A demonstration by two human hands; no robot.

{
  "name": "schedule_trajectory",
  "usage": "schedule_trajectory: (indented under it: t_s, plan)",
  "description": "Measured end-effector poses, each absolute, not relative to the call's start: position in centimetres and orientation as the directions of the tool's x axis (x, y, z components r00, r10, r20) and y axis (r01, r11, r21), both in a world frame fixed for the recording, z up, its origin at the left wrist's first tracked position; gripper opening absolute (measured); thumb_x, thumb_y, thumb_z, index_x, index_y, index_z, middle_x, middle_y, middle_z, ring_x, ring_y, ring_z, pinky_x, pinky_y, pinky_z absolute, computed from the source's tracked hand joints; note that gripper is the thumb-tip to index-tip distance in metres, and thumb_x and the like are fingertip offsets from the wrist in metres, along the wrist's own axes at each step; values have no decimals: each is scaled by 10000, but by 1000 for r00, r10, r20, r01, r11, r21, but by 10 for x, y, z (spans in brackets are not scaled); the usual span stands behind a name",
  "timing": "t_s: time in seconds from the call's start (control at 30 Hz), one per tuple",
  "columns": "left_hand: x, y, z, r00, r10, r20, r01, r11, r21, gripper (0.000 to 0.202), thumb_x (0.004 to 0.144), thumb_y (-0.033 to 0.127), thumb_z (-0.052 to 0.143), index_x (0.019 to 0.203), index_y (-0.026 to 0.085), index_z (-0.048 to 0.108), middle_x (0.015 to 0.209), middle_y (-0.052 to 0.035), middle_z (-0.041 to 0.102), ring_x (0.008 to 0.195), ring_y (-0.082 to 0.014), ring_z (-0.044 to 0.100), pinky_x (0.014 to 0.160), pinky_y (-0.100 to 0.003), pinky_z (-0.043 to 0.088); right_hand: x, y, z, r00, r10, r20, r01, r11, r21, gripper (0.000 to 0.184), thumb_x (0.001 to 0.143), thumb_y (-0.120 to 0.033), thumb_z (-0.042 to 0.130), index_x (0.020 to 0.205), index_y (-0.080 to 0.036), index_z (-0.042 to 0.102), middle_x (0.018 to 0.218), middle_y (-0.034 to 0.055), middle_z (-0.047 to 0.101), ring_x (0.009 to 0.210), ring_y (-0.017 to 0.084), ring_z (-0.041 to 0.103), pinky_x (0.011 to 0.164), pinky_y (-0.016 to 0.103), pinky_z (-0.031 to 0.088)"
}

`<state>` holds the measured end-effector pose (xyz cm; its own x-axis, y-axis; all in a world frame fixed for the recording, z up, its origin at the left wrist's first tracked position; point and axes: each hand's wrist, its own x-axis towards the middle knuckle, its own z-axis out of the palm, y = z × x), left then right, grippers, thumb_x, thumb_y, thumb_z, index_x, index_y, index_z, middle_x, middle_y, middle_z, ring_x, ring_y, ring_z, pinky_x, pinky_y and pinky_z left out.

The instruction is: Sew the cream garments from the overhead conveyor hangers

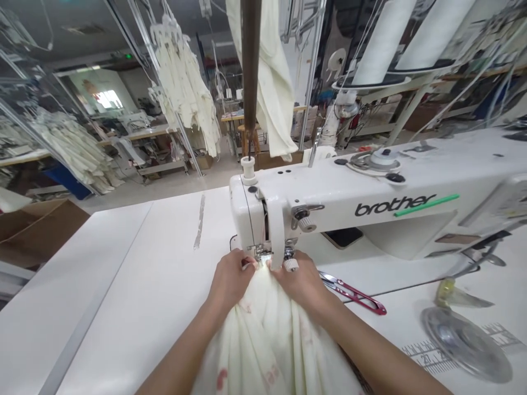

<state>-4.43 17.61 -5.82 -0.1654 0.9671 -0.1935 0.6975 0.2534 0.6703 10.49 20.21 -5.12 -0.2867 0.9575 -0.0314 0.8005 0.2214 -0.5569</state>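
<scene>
A white sewing machine [329,192] stands across the table, its needle area lit by a small lamp. Pale cream fabric [267,340] with faint reddish prints hangs in folds toward me, its upper edge at the presser foot [261,253]. On the left of the foot, my left hand [234,274] pinches the fabric edge between thumb and fingers. My right hand [298,277] grips the cloth on the other side, its fingertips partly hidden behind the machine's head and a tension knob. Red-handled thread snips [354,293] lie just right of my right wrist.
The white table [102,307] extends left, with a cardboard box [37,230] beyond its edge. At right lie a clear round dish [465,343], a yellowish tape roll [447,293] and a printed ruler scale. Thread cones [382,44] and hanging garments [185,82] stand behind.
</scene>
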Motion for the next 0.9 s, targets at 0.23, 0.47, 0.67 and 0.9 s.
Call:
schedule_trajectory:
  t_s: [0.23, 0.47, 0.67, 0.9]
  plan:
    - [-49, 179, -63, -131, 977, -170, 703, 213, 678, 125, 734, 220, 474, 682, 162, 571, 731, -22, 622, 698, -161, 551, 590, -224, 359, 106, 204, -56, -286, 958, -25, 807, 226, -546, 166, 817, -233, 494, 742, -152, 617, 742, 63, 640, 664, 171, 564, 549, 222, 354]
    - [-51, 182, -69, -113, 983, -141, 703, 180, 688, 125, 749, 218, 476, 722, 169, 588, 766, -25, 636, 733, -172, 575, 618, -240, 380, 107, 208, -62, -315, 948, -44, 819, 247, -518, 161, 810, -227, 506, 713, -151, 610, 733, 60, 639, 626, 161, 557, 535, 225, 341]
    - [-44, 179, -64, -127, 990, -63, 754, 138, 642, 139, 783, 195, 441, 758, 175, 576, 829, -42, 642, 752, -175, 580, 639, -257, 394, 103, 209, -65, -332, 942, -41, 831, 272, -484, 163, 817, -190, 477, 714, -165, 601, 757, 46, 645, 669, 167, 567, 549, 227, 334]
    - [-42, 179, -64, -155, 987, -47, 781, 151, 607, 147, 788, 185, 448, 825, 177, 590, 889, -62, 647, 821, -205, 598, 683, -281, 418, 100, 211, -66, -291, 955, -52, 872, 243, -425, 125, 747, -116, 493, 706, -149, 606, 709, 54, 635, 623, 172, 561, 516, 239, 308]
